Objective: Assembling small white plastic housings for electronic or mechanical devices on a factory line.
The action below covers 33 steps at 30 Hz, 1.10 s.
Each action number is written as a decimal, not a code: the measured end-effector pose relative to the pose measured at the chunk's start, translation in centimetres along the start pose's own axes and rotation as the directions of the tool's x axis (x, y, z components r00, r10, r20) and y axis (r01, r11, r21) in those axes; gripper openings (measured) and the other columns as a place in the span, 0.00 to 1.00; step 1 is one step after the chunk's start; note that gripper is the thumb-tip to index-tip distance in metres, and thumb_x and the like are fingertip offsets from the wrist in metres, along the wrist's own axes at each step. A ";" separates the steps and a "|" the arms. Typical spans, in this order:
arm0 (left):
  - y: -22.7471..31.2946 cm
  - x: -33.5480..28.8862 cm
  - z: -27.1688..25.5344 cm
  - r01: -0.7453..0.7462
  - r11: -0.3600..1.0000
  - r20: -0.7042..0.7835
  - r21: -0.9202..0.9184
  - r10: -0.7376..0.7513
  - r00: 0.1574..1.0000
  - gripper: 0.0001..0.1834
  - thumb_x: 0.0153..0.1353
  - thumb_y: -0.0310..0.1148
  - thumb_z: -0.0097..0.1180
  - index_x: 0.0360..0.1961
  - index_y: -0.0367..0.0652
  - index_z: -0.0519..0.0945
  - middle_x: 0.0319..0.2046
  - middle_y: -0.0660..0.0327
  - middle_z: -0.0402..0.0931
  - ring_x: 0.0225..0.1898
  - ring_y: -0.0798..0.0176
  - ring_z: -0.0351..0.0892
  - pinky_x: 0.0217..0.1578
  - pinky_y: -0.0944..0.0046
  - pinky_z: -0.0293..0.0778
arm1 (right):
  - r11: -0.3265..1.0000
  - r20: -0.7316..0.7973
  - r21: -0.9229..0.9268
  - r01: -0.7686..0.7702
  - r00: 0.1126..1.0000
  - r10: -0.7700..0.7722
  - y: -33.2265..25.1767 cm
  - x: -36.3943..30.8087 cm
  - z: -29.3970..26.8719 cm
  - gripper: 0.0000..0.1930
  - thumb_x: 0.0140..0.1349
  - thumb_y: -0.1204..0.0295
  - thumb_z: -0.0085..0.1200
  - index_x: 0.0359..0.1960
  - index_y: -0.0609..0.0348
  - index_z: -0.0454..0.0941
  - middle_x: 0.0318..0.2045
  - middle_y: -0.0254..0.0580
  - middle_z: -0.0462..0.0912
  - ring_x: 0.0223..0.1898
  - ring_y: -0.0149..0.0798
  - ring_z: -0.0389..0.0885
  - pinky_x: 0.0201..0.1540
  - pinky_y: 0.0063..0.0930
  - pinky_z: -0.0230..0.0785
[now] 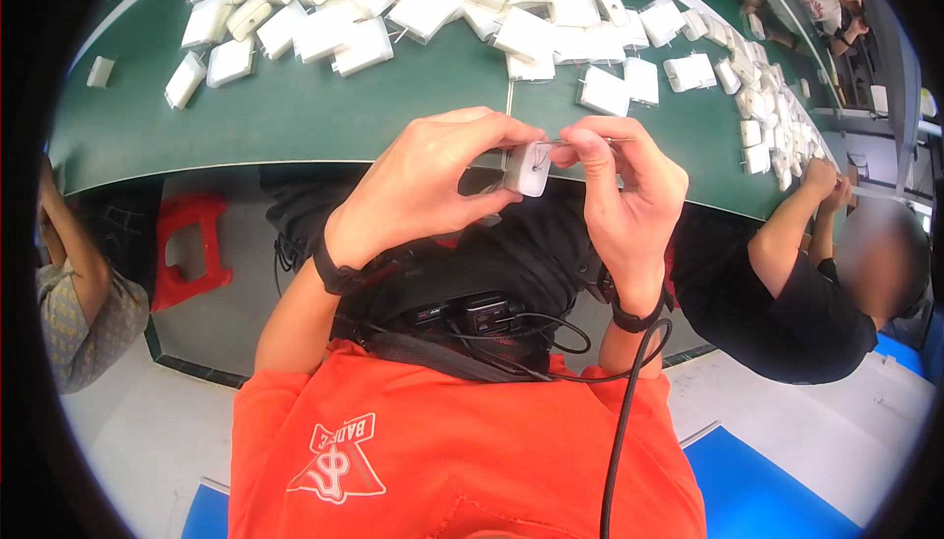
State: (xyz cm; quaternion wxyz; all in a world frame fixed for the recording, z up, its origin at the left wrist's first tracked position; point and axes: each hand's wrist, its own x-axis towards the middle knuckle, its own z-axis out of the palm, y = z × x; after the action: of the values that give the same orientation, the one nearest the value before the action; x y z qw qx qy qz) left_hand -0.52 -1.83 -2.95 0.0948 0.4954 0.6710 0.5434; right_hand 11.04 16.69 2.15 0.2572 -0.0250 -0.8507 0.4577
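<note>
In front of me, over the table's near edge, I hold up a small white rectangular block [534, 173] with rounded corners. One end face is turned toward me, with a dark spot and a thin wire at its middle. My left hand [423, 177] grips the block between thumb and fingers. Close against its right side, my right hand [632, 190] is closed in a pinch on a thin wire [618, 140] that sticks out past the fingers. Whether that wire is joined to the block cannot be made out.
A green table [324, 124] curves across, heaped at the back with several similar white blocks [425, 10]. More white blocks [772, 116] are piled at the right. Co-workers sit at both sides; one [787, 273] wears black. A red stool [187, 254] stands left. A black cable [619, 441] crosses my shirt.
</note>
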 end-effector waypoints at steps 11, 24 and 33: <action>0.0 0.1 0.0 -0.046 0.999 -0.012 0.017 0.046 0.999 0.27 0.50 0.20 0.79 0.53 0.35 0.85 0.47 0.52 0.89 0.49 0.49 0.92 0.52 0.58 0.88 | 0.936 0.053 -0.308 0.167 0.986 -0.159 -1.5 0.8 0.7 0.03 0.69 0.77 0.68 0.38 0.61 0.86 0.29 0.43 0.88 0.29 0.43 0.89 0.32 0.33 0.78; 0.3 0.0 -0.2 0.004 1.000 -0.009 -0.006 -0.004 1.000 0.26 0.51 0.21 0.79 0.53 0.35 0.86 0.47 0.51 0.89 0.49 0.48 0.91 0.53 0.56 0.87 | 0.973 0.182 -0.124 -0.194 0.960 0.214 -1.4 4.7 0.6 0.13 0.74 0.71 0.66 0.33 0.68 0.83 0.17 0.44 0.82 0.18 0.33 0.80 0.26 0.30 0.70; 0.4 0.2 -0.1 -0.029 1.000 -0.016 -0.008 0.029 0.999 0.27 0.50 0.19 0.75 0.55 0.38 0.87 0.47 0.54 0.90 0.48 0.50 0.91 0.52 0.56 0.86 | 0.998 -0.028 0.046 0.038 0.999 -0.037 1.5 2.4 -1.4 0.15 0.85 0.69 0.54 0.37 0.66 0.79 0.31 0.37 0.83 0.33 0.30 0.77 0.37 0.26 0.69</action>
State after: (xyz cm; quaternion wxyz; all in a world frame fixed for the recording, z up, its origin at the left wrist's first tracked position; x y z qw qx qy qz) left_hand -0.45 -1.75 -2.48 0.0838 0.5003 0.6622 0.5516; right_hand 9.33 19.36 2.57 0.2776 -0.0093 -0.8366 0.4721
